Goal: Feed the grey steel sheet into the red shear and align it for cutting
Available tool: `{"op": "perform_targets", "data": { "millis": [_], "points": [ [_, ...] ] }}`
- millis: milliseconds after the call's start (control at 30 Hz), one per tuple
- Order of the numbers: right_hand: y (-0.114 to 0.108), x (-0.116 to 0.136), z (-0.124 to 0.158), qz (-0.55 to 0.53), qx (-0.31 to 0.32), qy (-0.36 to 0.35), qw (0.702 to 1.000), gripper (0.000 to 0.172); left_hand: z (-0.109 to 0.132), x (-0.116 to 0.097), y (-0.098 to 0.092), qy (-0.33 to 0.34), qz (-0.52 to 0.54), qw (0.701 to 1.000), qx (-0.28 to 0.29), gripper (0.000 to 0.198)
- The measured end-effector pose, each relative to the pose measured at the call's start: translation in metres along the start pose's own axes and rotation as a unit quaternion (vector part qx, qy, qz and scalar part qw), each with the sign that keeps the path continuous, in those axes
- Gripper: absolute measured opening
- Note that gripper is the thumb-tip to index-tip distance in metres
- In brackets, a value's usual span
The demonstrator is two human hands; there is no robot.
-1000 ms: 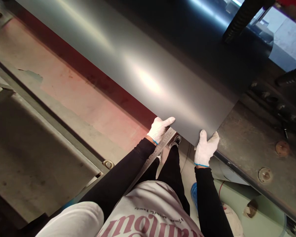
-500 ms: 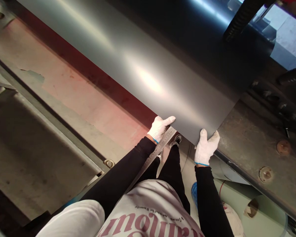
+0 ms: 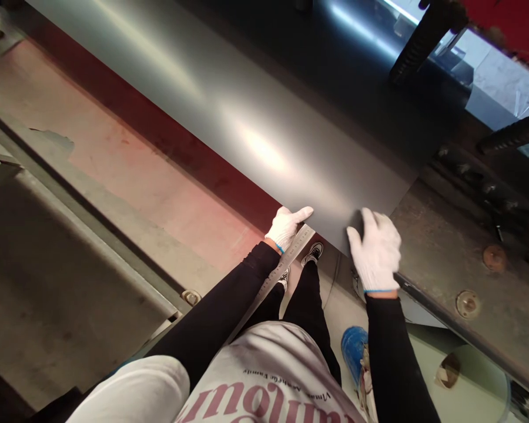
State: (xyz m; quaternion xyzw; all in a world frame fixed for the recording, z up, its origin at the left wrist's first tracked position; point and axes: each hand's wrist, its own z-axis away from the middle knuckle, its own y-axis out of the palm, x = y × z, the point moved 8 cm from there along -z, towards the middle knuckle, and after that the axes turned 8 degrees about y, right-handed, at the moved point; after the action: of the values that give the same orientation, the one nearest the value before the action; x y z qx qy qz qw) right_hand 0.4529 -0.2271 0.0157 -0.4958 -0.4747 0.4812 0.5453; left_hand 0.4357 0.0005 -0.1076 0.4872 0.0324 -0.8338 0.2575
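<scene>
A large grey metal sheet (image 3: pixel 255 129) lies slantwise over a machine bed, its near corner close to my body. My left hand (image 3: pixel 286 226), in a white glove, grips the sheet's near edge with the thumb on top. A steel ruler (image 3: pixel 275 273) runs along under that hand and forearm; whether the hand also holds it is unclear. My right hand (image 3: pixel 376 249), also gloved, rests palm-down with fingers spread on the sheet's near right corner.
A rusty steel plate with round bolts (image 3: pixel 467 302) borders the sheet on the right. Reddish floor (image 3: pixel 127 170) and a grey metal frame (image 3: pixel 70 235) lie to the left. Black ribbed hoses (image 3: pixel 417 44) cross the top right. A blue object (image 3: pixel 354 346) sits by my feet.
My right hand has moved from gripping the sheet's corner edge to lying flat on top of it. The left hand has stayed in place.
</scene>
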Motion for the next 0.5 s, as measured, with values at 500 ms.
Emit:
{"op": "perform_targets", "data": {
  "millis": [500],
  "points": [
    [0.04, 0.06, -0.027, -0.008, -0.035, -0.154, 0.987, 0.053, 0.005, -0.009, 0.002, 0.0, -0.052, 0.999, -0.012, 0.058]
  ]
}}
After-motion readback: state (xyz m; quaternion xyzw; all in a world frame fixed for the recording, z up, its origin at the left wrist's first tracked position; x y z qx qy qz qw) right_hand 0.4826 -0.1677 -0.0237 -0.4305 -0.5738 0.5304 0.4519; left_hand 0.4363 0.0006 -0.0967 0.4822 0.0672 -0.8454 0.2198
